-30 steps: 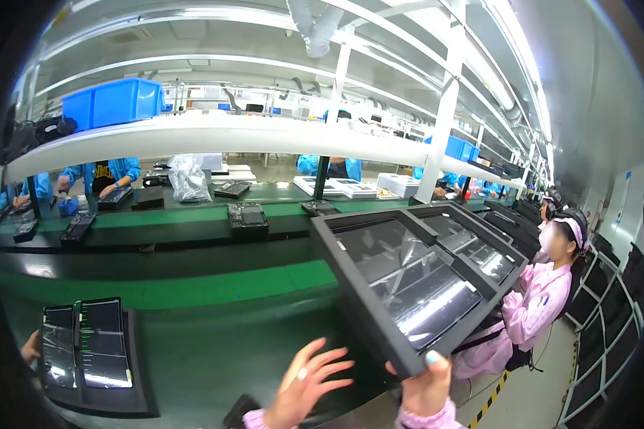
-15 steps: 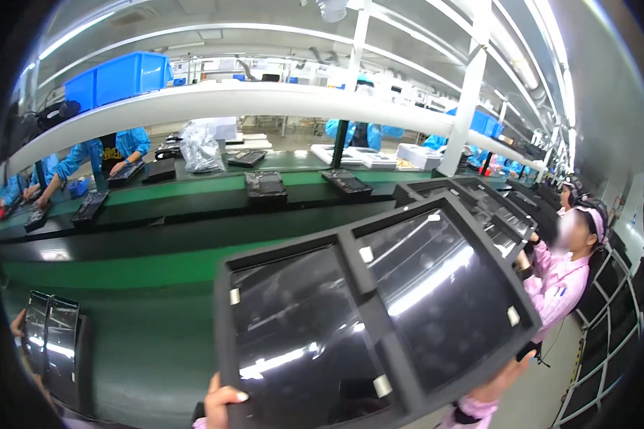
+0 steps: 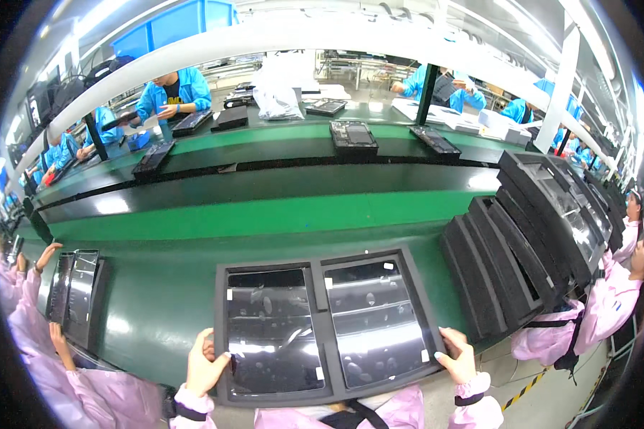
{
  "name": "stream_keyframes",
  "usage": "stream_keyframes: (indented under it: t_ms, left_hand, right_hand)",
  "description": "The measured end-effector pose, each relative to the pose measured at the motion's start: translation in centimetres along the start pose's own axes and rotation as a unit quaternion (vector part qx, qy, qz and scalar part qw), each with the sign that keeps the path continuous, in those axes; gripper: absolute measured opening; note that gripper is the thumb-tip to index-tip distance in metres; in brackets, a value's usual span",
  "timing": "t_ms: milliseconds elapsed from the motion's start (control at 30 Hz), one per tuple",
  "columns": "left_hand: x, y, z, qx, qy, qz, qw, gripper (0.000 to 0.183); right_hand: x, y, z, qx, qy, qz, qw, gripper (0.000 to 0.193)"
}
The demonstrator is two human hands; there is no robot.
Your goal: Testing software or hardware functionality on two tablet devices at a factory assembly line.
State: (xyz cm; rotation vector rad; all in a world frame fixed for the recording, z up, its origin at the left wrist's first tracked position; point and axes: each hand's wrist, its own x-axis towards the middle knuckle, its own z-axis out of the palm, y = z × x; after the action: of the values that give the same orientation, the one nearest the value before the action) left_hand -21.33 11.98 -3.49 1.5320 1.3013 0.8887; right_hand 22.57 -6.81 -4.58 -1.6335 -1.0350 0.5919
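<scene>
Between my hands a black foam tray (image 3: pixel 320 350) with two compartments lies roughly level at the near edge of the green bench. A dark glossy screen panel (image 3: pixel 270 343) fills the left compartment, and a second screen panel (image 3: pixel 371 322) fills the right one. Both carry small white tabs at their corners and spots of glare. My left hand (image 3: pixel 206 363) grips the tray's left rim, thumb on top. On the opposite rim my right hand (image 3: pixel 458 359) has its thumb on top and its fingers curled. The tray's underside is hidden.
Black foam trays (image 3: pixel 511 250) stand in a leaning stack at the right, beside a person in pink (image 3: pixel 619 293). Another tray (image 3: pixel 79 297) lies at the left near a co-worker's hands. Beyond the green belt (image 3: pixel 265 211), several dark devices (image 3: pixel 353 136) sit below a white rail.
The tray has come down from a tilted, raised position at the right and now lies flatter and nearer me. Both hands still hold its sides. My view has turned and lowered.
</scene>
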Motion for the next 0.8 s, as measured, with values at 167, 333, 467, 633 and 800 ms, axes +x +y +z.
stream_keyframes:
  t_ms: [167,333,467,633,800]
  left_hand:
    - [3.3,7.6,1.7,0.402,0.134,0.238,0.874,0.053]
    - [11.9,7.1,11.1,0.433,0.036,0.319,0.842,0.043]
    - [12.9,5.4,15.6,0.404,0.122,0.341,0.840,0.042]
    - [13.2,5.4,16.0,0.396,0.147,0.289,0.859,0.032]
    - [13.9,6.3,16.8,0.424,0.171,0.257,0.852,0.025]
  right_hand:
    - [6.3,-4.3,-1.1,-0.205,0.056,-0.141,0.967,0.025]
    - [15.1,-2.6,7.1,-0.408,0.008,-0.157,0.899,0.043]
    - [16.5,-0.9,9.6,-0.404,0.034,-0.093,0.910,0.041]
    - [16.6,-1.3,9.6,-0.372,0.035,-0.092,0.923,0.037]
    - [16.8,-1.8,9.5,-0.352,0.028,-0.089,0.931,0.037]
